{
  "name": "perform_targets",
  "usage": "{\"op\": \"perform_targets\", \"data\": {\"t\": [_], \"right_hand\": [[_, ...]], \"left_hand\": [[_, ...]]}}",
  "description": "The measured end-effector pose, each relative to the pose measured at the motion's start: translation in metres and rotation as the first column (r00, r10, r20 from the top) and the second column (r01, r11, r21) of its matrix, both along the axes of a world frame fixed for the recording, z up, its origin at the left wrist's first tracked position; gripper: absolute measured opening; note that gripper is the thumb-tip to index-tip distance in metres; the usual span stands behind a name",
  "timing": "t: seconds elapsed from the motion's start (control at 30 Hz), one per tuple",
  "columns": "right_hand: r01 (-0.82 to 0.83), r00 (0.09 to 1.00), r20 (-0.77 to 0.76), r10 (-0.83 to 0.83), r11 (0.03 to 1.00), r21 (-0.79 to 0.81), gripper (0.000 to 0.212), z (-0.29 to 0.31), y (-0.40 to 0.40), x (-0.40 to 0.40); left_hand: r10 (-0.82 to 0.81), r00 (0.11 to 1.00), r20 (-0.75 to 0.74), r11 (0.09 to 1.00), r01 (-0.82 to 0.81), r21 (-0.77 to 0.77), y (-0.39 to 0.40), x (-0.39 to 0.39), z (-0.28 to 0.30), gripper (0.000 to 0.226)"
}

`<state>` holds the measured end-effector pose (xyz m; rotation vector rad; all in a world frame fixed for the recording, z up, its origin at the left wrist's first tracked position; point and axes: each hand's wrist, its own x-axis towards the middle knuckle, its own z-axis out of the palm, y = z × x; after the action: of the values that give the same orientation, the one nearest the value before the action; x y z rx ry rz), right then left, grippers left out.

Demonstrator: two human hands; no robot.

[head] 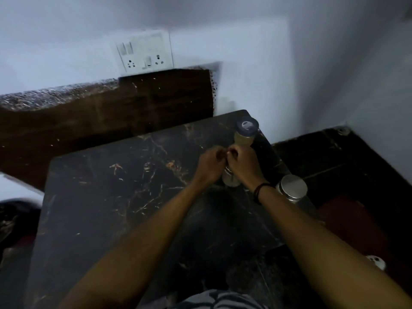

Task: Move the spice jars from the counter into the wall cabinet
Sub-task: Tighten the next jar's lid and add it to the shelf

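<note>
Three jars stand near the right edge of the dark marble counter (124, 197). A tall jar (244, 134) with a blue lid and tan contents stands farthest from me. A steel-lidded jar (292, 188) stands nearest the edge. Between them a small jar (229, 178) is mostly hidden by my hands. My left hand (209, 166) and my right hand (242, 162) are both closed around the top of that small jar, fingers meeting above it. A dark band circles my right wrist. The wall cabinet is out of view.
A white switch and socket plate (145, 52) sits on the wall behind. A brown speckled ledge (107, 112) runs behind the counter. Dark floor tiles (338, 161) lie to the right. The frame is blurred.
</note>
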<state>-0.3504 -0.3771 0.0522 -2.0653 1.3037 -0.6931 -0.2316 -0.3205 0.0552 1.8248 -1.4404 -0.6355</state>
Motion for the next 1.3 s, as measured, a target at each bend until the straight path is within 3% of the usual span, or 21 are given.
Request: {"op": "perform_targets", "data": {"t": [0.1, 0.2, 0.27, 0.43, 0.57, 0.7, 0.87, 1.1, 1.23, 1.3], "right_hand": [[0.034, 0.978, -0.204, -0.038, 0.999, -0.023, 0.020, -0.026, -0.001, -0.014], [0.038, 0.965, -0.261, -0.019, 0.997, 0.066, 0.043, -0.045, 0.002, -0.024], [0.047, 0.973, -0.232, -0.009, 0.986, 0.159, 0.062, -0.054, 0.004, -0.027], [0.058, 0.996, -0.079, -0.041, 0.969, 0.240, 0.083, -0.073, -0.003, -0.029], [0.122, 0.992, -0.009, -0.126, 0.943, 0.311, 0.111, -0.085, -0.007, -0.033], [0.198, 0.980, -0.044, -0.193, 0.966, 0.167, 0.107, -0.096, -0.003, -0.026], [0.121, 0.992, 0.024, -0.128, 0.977, 0.178, 0.100, -0.092, -0.006, -0.027], [-0.119, 0.962, 0.269, 0.046, 0.958, 0.261, 0.096, -0.052, -0.015, -0.024], [-0.257, 0.888, 0.448, 0.104, 0.920, 0.295, 0.085, -0.009, -0.020, -0.014], [-0.322, 0.833, 0.543, 0.110, 0.894, 0.313, 0.079, 0.011, -0.021, -0.004]], "left_hand": [[0.014, 0.999, -0.043, 0.998, -0.011, 0.067, -0.005, -0.009, -0.028, 0.011], [0.010, 0.997, -0.074, 0.990, 0.000, 0.139, -0.009, -0.011, -0.047, 0.014], [-0.008, 0.990, -0.142, 0.984, 0.033, 0.174, -0.010, -0.012, -0.056, 0.022], [0.011, 0.915, -0.403, 0.983, 0.065, 0.173, -0.007, -0.018, -0.074, 0.034], [0.002, 0.889, -0.458, 0.991, 0.061, 0.123, -0.004, -0.018, -0.081, 0.040], [0.022, 0.895, -0.445, 0.992, 0.036, 0.123, -0.007, -0.019, -0.086, 0.035], [0.123, 0.865, -0.486, 0.990, -0.075, 0.117, -0.003, -0.016, -0.085, 0.020], [0.197, 0.887, -0.418, 0.979, -0.201, 0.034, 0.004, 0.006, -0.059, 0.013], [0.084, 0.887, -0.455, 0.990, -0.128, -0.067, 0.011, 0.031, -0.030, 0.018], [0.019, 0.856, -0.517, 0.994, -0.073, -0.084, 0.012, 0.041, -0.013, 0.031]]}}
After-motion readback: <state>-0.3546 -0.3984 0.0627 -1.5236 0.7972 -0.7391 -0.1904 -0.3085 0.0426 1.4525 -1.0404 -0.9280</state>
